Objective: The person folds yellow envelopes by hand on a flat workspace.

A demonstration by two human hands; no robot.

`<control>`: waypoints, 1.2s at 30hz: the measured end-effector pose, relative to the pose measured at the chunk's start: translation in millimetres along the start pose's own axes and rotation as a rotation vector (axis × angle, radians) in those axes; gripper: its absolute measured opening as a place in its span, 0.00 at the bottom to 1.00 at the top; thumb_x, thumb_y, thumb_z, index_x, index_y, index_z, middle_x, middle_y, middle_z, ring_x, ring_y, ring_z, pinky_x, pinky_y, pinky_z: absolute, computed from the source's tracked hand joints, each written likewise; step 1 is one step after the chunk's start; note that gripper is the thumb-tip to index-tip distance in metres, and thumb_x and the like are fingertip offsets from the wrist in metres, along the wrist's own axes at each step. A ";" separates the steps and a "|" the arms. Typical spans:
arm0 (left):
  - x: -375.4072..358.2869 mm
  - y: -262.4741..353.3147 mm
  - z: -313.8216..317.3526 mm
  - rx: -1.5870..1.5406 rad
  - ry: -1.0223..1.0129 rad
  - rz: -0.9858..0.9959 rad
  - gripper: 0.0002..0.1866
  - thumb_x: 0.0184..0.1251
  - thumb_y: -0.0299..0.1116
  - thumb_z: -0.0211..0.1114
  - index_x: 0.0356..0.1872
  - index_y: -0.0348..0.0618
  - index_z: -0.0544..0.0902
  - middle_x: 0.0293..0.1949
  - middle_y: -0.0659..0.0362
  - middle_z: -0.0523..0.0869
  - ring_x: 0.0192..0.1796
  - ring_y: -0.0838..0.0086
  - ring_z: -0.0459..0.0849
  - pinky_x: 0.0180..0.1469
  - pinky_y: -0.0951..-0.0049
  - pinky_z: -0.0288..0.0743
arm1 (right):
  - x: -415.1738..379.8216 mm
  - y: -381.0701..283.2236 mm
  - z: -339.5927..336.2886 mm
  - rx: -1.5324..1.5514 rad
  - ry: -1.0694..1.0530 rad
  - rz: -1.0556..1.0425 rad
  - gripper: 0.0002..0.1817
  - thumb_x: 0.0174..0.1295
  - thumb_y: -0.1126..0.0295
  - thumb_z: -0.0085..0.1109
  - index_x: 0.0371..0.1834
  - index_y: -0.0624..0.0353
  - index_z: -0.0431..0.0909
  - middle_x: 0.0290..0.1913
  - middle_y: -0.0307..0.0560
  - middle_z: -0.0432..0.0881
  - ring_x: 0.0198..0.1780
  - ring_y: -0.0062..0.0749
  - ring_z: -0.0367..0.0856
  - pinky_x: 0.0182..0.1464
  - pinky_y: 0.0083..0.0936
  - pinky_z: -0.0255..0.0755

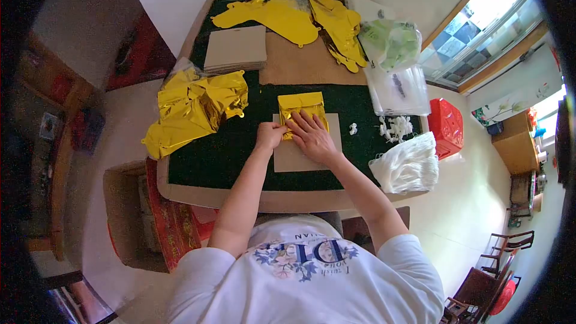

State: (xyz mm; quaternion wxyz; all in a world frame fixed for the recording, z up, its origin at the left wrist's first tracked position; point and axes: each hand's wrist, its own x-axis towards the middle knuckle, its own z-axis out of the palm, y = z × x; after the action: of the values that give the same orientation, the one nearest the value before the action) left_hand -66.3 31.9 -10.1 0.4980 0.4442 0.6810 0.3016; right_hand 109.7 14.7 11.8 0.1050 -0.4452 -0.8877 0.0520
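A folded gold foil balloon (300,101) lies on a square grey-beige card (294,159) in the middle of the table. My left hand (271,135) is closed at the foil's left edge, thumb and fingers pinching it. Flat across the lower part of the foil rests my right hand (313,139), its fingers spread and pressing down. The part of the foil under my palm is hidden. To the left lies a crumpled gold foil balloon (198,105), unfolded.
More flat gold foil balloons (273,17) lie at the back. A stack of cards (235,48) stands at back left. On the right are clear plastic bags (399,91), white string (408,165), small white pieces (396,128) and a red container (446,128).
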 end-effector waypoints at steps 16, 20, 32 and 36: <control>-25.9 -9.7 -8.9 -0.081 0.025 0.063 0.09 0.65 0.34 0.64 0.33 0.36 0.83 0.19 0.59 0.83 0.18 0.77 0.80 0.23 0.75 0.71 | 0.3 -5.4 -9.7 -0.019 -0.046 -0.009 0.25 0.74 0.53 0.35 0.72 0.38 0.62 0.77 0.43 0.54 0.78 0.41 0.46 0.76 0.44 0.40; -37.2 -4.7 -5.2 -0.002 -0.013 0.094 0.08 0.64 0.33 0.66 0.34 0.37 0.83 0.24 0.57 0.85 0.20 0.77 0.82 0.25 0.75 0.73 | 0.5 -5.1 -9.1 -0.037 -0.064 -0.010 0.25 0.74 0.53 0.35 0.73 0.38 0.61 0.77 0.43 0.53 0.78 0.41 0.46 0.76 0.44 0.40; -35.3 4.5 -5.5 0.055 -0.027 0.018 0.09 0.64 0.34 0.67 0.33 0.38 0.84 0.22 0.58 0.85 0.21 0.76 0.82 0.28 0.75 0.74 | 1.3 -5.0 -7.5 -0.014 -0.030 -0.017 0.25 0.73 0.52 0.36 0.73 0.36 0.62 0.76 0.45 0.55 0.77 0.44 0.50 0.76 0.46 0.41; -28.4 -3.4 -2.1 0.065 -0.028 0.040 0.09 0.62 0.34 0.68 0.30 0.37 0.84 0.19 0.58 0.84 0.20 0.76 0.81 0.27 0.74 0.73 | 1.5 -4.2 -7.2 -0.013 -0.020 -0.024 0.25 0.73 0.50 0.36 0.72 0.36 0.63 0.76 0.45 0.56 0.77 0.44 0.51 0.75 0.46 0.42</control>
State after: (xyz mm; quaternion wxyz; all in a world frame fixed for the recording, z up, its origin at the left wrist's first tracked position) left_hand -66.1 4.8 -0.6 0.4865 0.4777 0.6745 0.2830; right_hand 107.3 13.3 19.8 0.0938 -0.4345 -0.8944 0.0494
